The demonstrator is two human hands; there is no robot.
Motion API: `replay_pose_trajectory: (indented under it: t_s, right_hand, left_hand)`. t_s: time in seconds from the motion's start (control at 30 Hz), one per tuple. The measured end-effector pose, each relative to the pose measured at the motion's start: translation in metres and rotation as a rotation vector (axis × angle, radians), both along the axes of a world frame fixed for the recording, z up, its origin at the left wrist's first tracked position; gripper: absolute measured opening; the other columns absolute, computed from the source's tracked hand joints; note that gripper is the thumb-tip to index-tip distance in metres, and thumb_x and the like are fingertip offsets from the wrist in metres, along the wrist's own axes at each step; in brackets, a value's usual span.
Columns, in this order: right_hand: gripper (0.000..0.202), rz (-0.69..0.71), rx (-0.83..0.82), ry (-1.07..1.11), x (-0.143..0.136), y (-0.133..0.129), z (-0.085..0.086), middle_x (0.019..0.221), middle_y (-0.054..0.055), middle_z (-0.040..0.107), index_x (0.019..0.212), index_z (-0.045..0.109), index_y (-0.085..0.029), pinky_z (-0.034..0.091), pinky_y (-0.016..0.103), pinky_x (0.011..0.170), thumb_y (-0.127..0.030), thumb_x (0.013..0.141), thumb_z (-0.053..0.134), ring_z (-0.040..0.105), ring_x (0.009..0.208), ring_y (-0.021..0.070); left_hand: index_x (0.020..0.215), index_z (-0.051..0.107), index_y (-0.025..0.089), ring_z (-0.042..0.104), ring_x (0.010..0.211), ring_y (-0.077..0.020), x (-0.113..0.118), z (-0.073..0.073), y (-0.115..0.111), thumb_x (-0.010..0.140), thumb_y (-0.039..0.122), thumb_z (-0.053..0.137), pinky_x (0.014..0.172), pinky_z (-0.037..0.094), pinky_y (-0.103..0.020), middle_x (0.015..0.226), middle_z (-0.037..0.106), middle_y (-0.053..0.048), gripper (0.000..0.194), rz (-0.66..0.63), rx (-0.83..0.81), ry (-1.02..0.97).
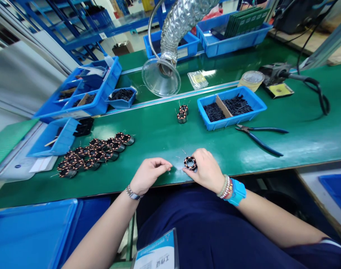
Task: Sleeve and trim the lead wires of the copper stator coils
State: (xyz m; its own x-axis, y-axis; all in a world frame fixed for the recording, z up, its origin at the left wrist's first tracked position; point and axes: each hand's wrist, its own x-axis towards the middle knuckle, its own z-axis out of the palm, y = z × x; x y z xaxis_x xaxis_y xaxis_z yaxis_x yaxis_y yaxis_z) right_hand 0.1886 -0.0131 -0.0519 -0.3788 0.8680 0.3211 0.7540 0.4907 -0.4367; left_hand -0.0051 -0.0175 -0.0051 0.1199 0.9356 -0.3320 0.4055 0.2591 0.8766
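My right hand (205, 166) grips a small round motor stator (190, 163) wound with copper, its thin wire ends sticking out on the left. Just left of it, my left hand (150, 172) has thumb and forefinger pinched together near those wires; whatever is between the fingertips is too small to make out. Two more stators (182, 117) stand one behind the other further back on the green bench (156, 130). Many like them form a cluster (94, 153) to the left. Blue-handled cutting pliers (260, 138) lie to the right, jaws toward the left.
A blue divided bin (231, 108) holds short black tubes. Above the bench hangs a fume hood (161, 77) on a silver duct. Other blue bins (83, 89) stand at left; a soldering tool holder (275, 73) and tape roll (251, 80) sit back right.
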Motion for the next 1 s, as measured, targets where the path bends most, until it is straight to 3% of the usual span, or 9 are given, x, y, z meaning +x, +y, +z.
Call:
replay_pose_trajectory:
  t_s: [0.07,0.23,0.33,0.43,0.53,0.7,0.8,0.9,1.0]
  right_hand:
    - [0.029,-0.006,0.001,-0.005,0.000,0.000,0.000,0.079,0.008,0.051,0.079,0.045,-0.016,0.036,0.033,0.066,-0.043,0.073,0.055,0.043,0.076,0.0210]
    - [0.031,-0.020,-0.022,-0.014,-0.001,-0.001,0.000,0.079,0.008,0.051,0.080,0.047,-0.015,0.036,0.033,0.066,-0.044,0.073,0.055,0.044,0.077,0.0215]
    - [0.036,-0.004,-0.042,0.032,0.001,0.000,0.001,0.084,0.009,0.053,0.087,0.048,-0.013,0.037,0.034,0.069,-0.044,0.071,0.057,0.045,0.080,0.0224]
    - [0.043,0.097,-0.082,0.143,0.006,0.001,0.002,0.096,0.010,0.054,0.103,0.046,-0.013,0.038,0.036,0.075,-0.037,0.070,0.061,0.046,0.089,0.0223]
    - [0.034,0.168,-0.122,0.229,0.010,-0.001,0.003,0.095,0.007,0.056,0.102,0.048,-0.017,0.039,0.035,0.077,-0.028,0.071,0.060,0.048,0.090,0.0203]
    - [0.011,0.046,-0.071,0.172,0.007,-0.007,0.001,0.083,0.007,0.056,0.082,0.052,-0.016,0.038,0.035,0.074,-0.023,0.074,0.054,0.048,0.086,0.0210]
    - [0.019,0.048,-0.060,0.120,0.005,-0.008,0.001,0.086,0.008,0.056,0.089,0.052,-0.016,0.038,0.036,0.074,-0.027,0.073,0.056,0.048,0.088,0.0223]
    - [0.022,0.051,-0.069,0.121,0.005,-0.006,0.001,0.089,0.008,0.056,0.092,0.052,-0.016,0.038,0.037,0.075,-0.027,0.073,0.056,0.047,0.089,0.0226]
    - [0.022,0.063,-0.092,0.142,0.005,-0.003,0.002,0.091,0.008,0.057,0.096,0.053,-0.017,0.038,0.037,0.076,-0.028,0.076,0.054,0.048,0.090,0.0224]
  left_hand:
    - [0.068,0.065,0.014,0.058,0.064,-0.0136,-0.003,0.000,-0.001,0.068,0.027,0.060,0.062,0.045,-0.024,0.071,0.067,-0.005,0.014,-0.009,0.017,0.049]
    - [0.090,0.062,0.014,0.056,0.071,-0.0138,0.004,-0.006,-0.010,0.068,0.027,0.063,0.066,0.044,-0.025,0.080,0.063,-0.004,0.025,-0.180,0.109,0.096]
    - [0.078,0.063,0.014,0.054,0.068,-0.0129,0.011,-0.008,-0.010,0.072,0.028,0.060,0.065,0.043,-0.024,0.075,0.061,-0.003,0.015,-0.208,0.219,0.137]
    - [0.069,0.062,0.015,0.054,0.068,-0.0127,0.014,-0.005,-0.002,0.076,0.026,0.055,0.066,0.041,-0.025,0.070,0.060,-0.002,0.015,-0.232,0.316,0.179]
    - [0.066,0.060,0.016,0.053,0.069,-0.0126,0.012,0.000,0.011,0.076,0.023,0.054,0.067,0.040,-0.025,0.070,0.059,-0.001,0.014,-0.253,0.387,0.206]
    - [0.066,0.058,0.015,0.052,0.067,-0.0122,0.008,0.001,0.026,0.076,0.024,0.054,0.065,0.040,-0.025,0.070,0.057,-0.001,0.014,-0.153,0.387,0.154]
    - [0.080,0.056,0.015,0.055,0.067,-0.0122,0.006,-0.007,0.026,0.074,0.028,0.056,0.064,0.043,-0.025,0.072,0.059,-0.001,0.014,-0.036,0.266,-0.030]
    - [0.096,0.050,0.016,0.059,0.074,-0.0134,0.004,-0.017,0.022,0.070,0.027,0.062,0.068,0.045,-0.026,0.082,0.063,-0.003,0.031,0.062,0.178,-0.202]
    - [0.087,0.056,0.013,0.059,0.074,-0.0141,0.006,-0.025,0.017,0.071,0.030,0.060,0.068,0.046,-0.026,0.082,0.064,-0.005,0.024,0.106,0.152,-0.201]
